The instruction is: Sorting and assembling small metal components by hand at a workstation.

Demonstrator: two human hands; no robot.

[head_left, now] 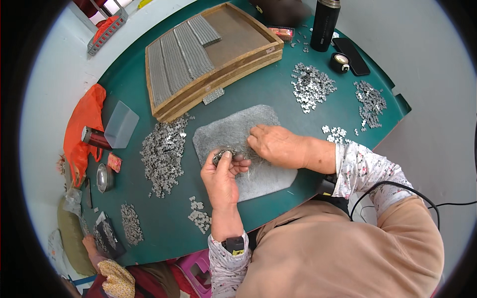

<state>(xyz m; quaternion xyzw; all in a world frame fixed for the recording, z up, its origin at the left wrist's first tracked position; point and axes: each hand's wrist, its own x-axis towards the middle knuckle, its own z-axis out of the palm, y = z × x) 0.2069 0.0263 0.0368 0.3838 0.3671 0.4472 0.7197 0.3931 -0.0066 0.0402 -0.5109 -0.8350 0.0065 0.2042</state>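
My left hand point(222, 175) is closed around a small bundle of grey metal pieces point(221, 154), held over the front left of a grey felt mat point(233, 126). My right hand point(274, 145) lies fingers-down on the mat just right of it, its fingertips touching thin wires and the bundle's end. A large heap of small grey metal parts point(163, 154) sits left of the mat on the green table point(258, 94).
Stacked wooden trays point(238, 42) with rows of metal parts stand at the back. More part heaps point(311, 87) point(370, 102) lie at the right, near a black flask point(324, 24) and phone point(351, 55). An orange bag point(82, 129), wire spool point(95, 138) and another person's hand point(90, 244) are at the left.
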